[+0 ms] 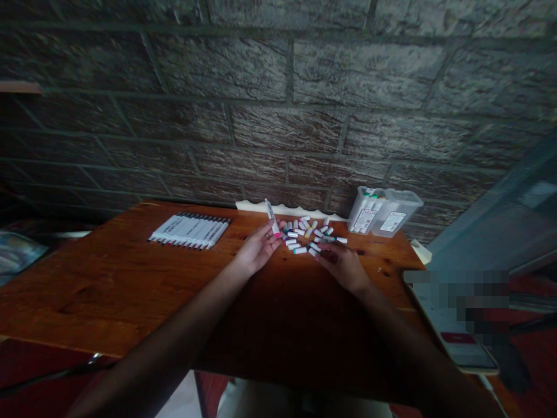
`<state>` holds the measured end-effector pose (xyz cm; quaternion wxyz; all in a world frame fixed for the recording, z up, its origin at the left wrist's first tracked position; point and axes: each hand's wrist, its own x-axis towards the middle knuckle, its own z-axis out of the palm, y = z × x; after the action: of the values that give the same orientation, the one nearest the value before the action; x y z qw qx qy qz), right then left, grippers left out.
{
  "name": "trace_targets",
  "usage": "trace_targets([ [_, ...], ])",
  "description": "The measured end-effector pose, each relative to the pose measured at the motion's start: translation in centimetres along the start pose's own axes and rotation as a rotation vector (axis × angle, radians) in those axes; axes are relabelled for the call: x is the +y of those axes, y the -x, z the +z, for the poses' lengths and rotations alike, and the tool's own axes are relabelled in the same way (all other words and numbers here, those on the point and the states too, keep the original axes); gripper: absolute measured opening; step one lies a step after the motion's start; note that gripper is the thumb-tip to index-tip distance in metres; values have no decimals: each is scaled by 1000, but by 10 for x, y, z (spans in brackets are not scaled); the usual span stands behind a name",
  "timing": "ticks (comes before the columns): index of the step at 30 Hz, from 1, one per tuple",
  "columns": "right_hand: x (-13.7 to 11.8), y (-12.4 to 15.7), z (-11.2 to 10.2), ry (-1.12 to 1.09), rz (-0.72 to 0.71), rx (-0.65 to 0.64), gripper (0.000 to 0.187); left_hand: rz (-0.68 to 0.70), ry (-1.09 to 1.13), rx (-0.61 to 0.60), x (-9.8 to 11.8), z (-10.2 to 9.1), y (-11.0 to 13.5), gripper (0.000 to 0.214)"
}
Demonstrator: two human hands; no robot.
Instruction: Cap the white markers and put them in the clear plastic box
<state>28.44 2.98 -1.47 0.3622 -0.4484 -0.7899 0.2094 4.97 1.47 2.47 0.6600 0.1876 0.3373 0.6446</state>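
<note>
Tilted upright, a white marker [272, 216] with a pink lower end is held between the fingers of my left hand [257, 247]. My right hand [343, 264] reaches into the right side of a loose pile of marker caps [300, 251], its fingertips at a white cap [314, 252]. Whether those fingers grip that cap cannot be made out. The caps are white with coloured ends and lie scattered between and behind both hands. To the left, a row of white markers [189, 231] lies side by side on the wooden table [108, 278].
Two clear plastic cases [394, 215] stand at the back right, the left one holding several markers. A white wavy-edged strip [291, 210] runs along the brick wall [278, 128]. A flat device [456, 325] lies at the table's right edge.
</note>
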Motion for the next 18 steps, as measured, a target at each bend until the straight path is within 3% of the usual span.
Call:
trace_targets([
  [4,2,-1,1,106,-52,-33,16,9,23,12,0,-1,-2,7],
  [10,2,-5,-6,168,-37,6,23,-3,16,9,1,-8,-9,12],
  [13,-8,-28,-6,299,91,-3,26,-6,0,26,2,-10,-12,14],
  [14,-12,-39,-4,372,138,-63,29,0,-4,38,2,-11,-13,15],
  [18,-31,-88,8,449,169,-149,28,27,2,33,5,-11,-13,13],
])
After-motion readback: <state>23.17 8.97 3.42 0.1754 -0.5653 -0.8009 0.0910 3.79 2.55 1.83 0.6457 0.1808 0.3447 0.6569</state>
